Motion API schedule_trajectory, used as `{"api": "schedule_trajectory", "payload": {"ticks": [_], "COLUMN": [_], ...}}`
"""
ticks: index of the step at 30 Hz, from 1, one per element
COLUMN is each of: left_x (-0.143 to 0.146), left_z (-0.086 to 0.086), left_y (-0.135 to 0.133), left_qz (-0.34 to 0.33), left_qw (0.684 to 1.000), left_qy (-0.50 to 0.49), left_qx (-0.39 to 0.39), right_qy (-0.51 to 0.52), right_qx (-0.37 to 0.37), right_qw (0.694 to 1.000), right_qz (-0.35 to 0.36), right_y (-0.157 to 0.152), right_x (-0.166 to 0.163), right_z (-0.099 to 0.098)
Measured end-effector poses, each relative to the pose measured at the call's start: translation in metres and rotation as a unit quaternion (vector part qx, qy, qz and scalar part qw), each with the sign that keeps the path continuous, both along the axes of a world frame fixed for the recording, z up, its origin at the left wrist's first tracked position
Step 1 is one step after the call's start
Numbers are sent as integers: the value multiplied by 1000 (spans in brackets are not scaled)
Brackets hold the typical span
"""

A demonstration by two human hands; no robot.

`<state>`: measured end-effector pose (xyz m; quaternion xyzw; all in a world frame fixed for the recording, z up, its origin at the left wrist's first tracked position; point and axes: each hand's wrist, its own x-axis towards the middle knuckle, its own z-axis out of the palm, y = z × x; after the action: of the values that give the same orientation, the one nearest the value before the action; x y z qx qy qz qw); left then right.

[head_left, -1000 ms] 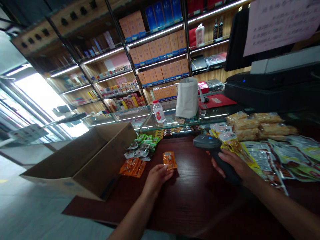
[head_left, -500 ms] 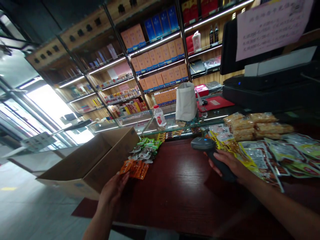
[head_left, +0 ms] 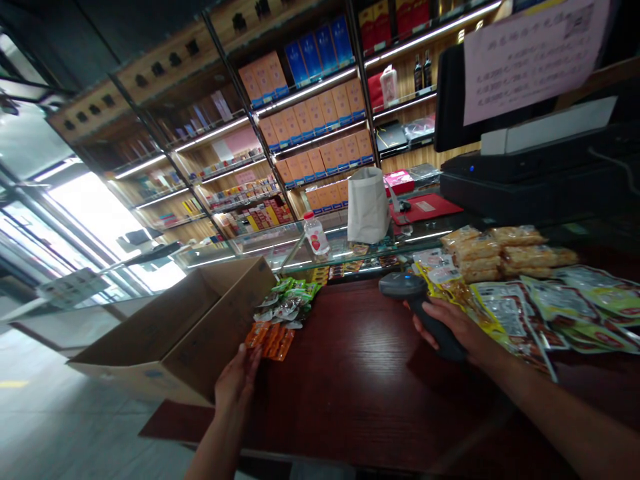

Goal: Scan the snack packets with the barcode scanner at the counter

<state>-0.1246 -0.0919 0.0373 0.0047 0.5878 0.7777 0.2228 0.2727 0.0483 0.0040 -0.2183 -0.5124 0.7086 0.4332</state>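
My right hand (head_left: pixel 453 325) is closed around the handle of a dark barcode scanner (head_left: pixel 417 303), held just above the dark wooden counter (head_left: pixel 360 380). My left hand (head_left: pixel 237 380) lies with fingers stretched out at the counter's left edge, its fingertips touching a small stack of orange snack packets (head_left: pixel 270 339). It holds nothing. Behind the orange packets lies a heap of green and silver packets (head_left: pixel 287 300). To the right of the scanner, several yellow, green and clear snack bags (head_left: pixel 530 300) are spread out.
An open cardboard box (head_left: pixel 175 333) stands left of the counter. Behind are a glass display case (head_left: pixel 300 243) with a small bottle (head_left: pixel 315 233) and a white paper bag (head_left: pixel 367 205). A register with a monitor (head_left: pixel 530 147) fills the right. Shelves of boxed goods line the wall.
My left hand held one orange packet in mid-counter a second ago. It has moved left to the orange stack and is now empty. The right hand and scanner barely shifted.
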Motion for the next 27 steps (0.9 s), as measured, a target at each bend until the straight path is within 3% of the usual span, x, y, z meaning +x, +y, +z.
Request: {"api": "schedule_trajectory", "payload": {"ticks": [7, 11, 13, 14, 16, 18, 20, 23, 27], "left_x": [11, 29, 47, 59, 86, 116, 145, 184, 220], "left_z": [-1, -4, -14, -21, -36, -52, -65, -74, -77], "left_y": [0, -5, 0, 6, 27, 57, 96, 159, 225], "left_qz": [-8, 18, -19, -73, -220, -355, -411, -340, -295], "left_qw": [1000, 999, 994, 987, 954, 902, 847, 790, 786], "left_qy": [-9, 41, 108, 143, 202, 240, 329, 491, 507], "left_qx": [3, 18, 18, 10, -19, -51, -72, -140, -195], "right_qy": [20, 42, 53, 59, 71, 83, 91, 93, 92], "right_qx": [-5, -10, -12, -12, -14, -16, -18, -20, -22], "right_qw": [1000, 999, 998, 998, 997, 995, 994, 993, 992], "right_qz": [3, -9, -20, -26, -41, -55, -64, -69, -78], "right_y": [2, 4, 7, 10, 15, 20, 24, 26, 23], "right_x": [0, 4, 7, 9, 14, 18, 20, 21, 16], "right_z": [-1, 1, 3, 3, 4, 4, 5, 7, 11]}}
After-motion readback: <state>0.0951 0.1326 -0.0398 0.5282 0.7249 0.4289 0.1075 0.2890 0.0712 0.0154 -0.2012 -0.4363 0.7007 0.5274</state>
